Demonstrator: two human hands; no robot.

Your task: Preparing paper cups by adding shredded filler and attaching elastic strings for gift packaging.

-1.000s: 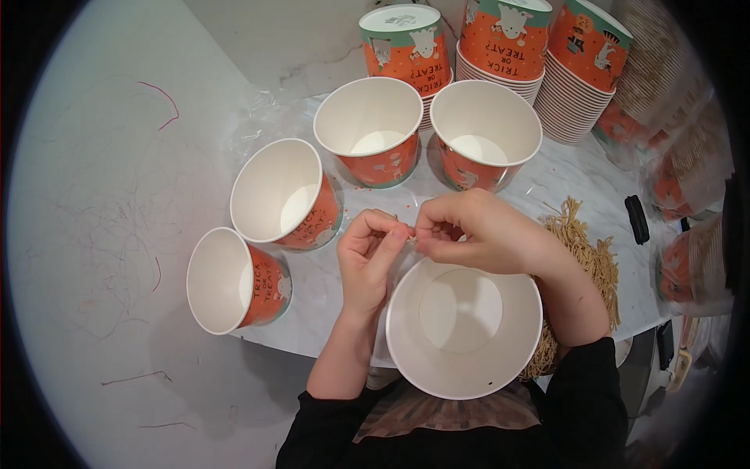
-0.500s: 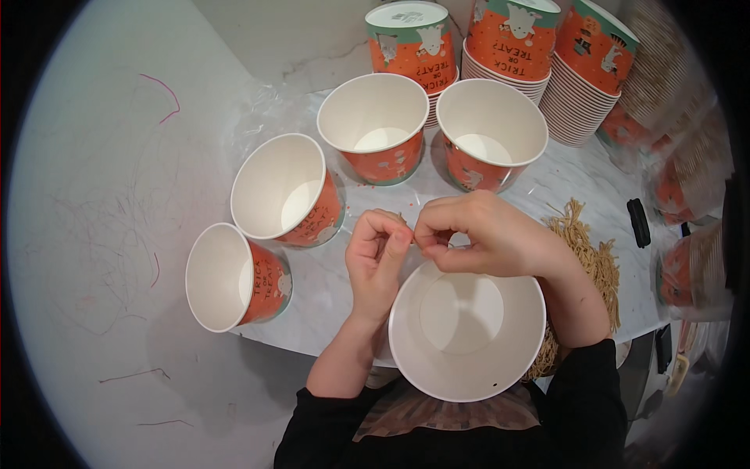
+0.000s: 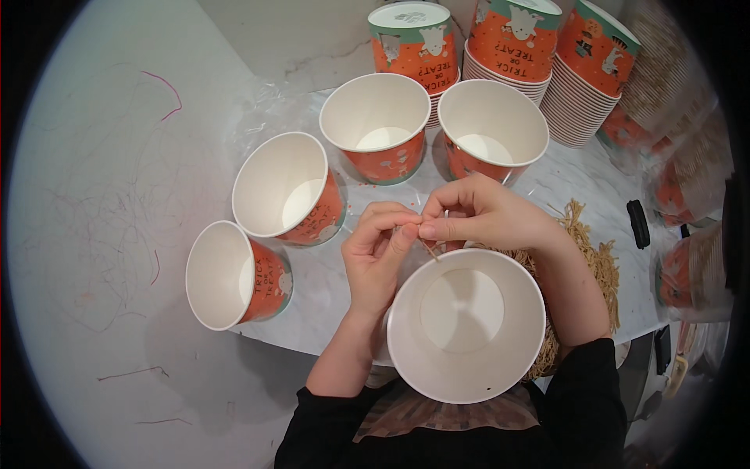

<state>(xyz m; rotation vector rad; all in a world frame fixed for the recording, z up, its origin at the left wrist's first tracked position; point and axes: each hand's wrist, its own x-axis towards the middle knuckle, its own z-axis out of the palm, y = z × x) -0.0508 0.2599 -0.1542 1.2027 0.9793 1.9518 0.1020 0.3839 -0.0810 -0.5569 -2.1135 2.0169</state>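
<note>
Left hand (image 3: pixel 375 250) and right hand (image 3: pixel 476 219) together, fingertips pinching a thin tan straw strand (image 3: pixel 429 250) above near white paper cup (image 3: pixel 466 324). Risk: loose pinch, strand falls outside rim.

Four open orange paper cups (image 3: pixel 283 190) stand in an arc on the marble counter (image 3: pixel 328 285). Behind them rise stacks of upturned cups (image 3: pixel 512 43), with bagged stacks (image 3: pixel 687 109) at the right. A black marker (image 3: pixel 638 223) lies near the right edge.
</note>
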